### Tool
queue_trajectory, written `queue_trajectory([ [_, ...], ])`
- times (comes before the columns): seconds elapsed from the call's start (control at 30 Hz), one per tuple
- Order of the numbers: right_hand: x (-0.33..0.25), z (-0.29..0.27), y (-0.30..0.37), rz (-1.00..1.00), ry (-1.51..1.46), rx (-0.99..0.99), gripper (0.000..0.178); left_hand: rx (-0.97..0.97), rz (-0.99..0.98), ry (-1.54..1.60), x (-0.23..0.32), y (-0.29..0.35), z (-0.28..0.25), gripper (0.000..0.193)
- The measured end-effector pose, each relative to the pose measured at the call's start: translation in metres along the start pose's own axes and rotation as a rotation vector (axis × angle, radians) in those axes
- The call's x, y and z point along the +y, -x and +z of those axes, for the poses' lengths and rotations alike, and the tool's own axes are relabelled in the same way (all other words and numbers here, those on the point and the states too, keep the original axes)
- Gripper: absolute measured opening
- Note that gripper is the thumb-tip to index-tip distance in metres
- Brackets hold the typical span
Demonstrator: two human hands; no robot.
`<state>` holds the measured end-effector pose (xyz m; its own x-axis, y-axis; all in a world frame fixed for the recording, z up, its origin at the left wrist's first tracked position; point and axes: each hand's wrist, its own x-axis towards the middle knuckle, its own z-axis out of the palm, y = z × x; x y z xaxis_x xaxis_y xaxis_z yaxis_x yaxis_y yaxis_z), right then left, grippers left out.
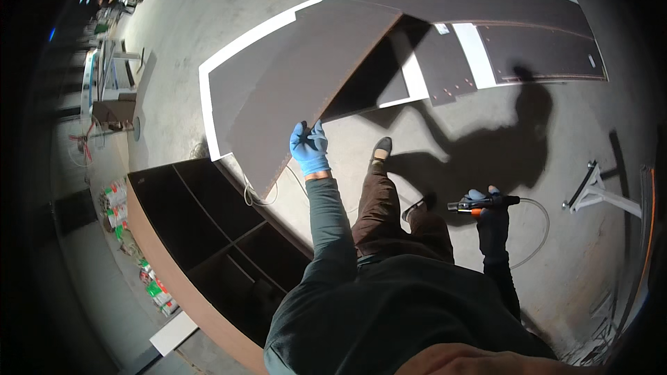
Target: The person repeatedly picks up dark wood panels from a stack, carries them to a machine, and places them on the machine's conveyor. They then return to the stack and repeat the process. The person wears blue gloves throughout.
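Observation:
My left hand, in a blue glove, grips the near edge of a large dark brown panel. That panel is tilted, with one long edge raised over the other boards and a dark shadow beneath it. Off to the right, my gloved right hand is closed round a black air tool with an orange part. A thin hose curves from the tool's back end down toward my forearm. The tool points left, apart from the panel.
Dark brown boards lie on white sheets on the concrete floor. At my left stands a dark cabinet carcass with partitions. A white metal stand is at the right. A cord loop lies by the panel's lower corner.

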<state>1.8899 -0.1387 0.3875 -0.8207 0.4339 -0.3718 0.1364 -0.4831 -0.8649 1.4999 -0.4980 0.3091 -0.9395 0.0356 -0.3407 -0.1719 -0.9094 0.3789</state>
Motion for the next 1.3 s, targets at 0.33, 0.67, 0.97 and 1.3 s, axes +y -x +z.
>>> queue_trajectory([
  [0.33,0.004,0.132,-0.147,0.464,0.084,0.127,0.052,0.159,0.166,0.478,0.050,-0.213,-0.087,0.025],
  [0.67,0.028,0.190,-0.178,0.568,0.062,-0.024,0.056,0.384,0.196,0.647,-0.025,-0.262,-0.123,0.051],
  [0.97,0.029,0.203,-0.181,0.516,-0.069,0.035,0.055,0.328,-0.307,0.231,-0.110,-0.263,-0.089,0.046],
  [1.3,0.050,0.193,-0.178,0.467,-0.122,0.093,0.043,1.212,0.212,-1.942,0.106,-0.315,-0.164,0.120],
])
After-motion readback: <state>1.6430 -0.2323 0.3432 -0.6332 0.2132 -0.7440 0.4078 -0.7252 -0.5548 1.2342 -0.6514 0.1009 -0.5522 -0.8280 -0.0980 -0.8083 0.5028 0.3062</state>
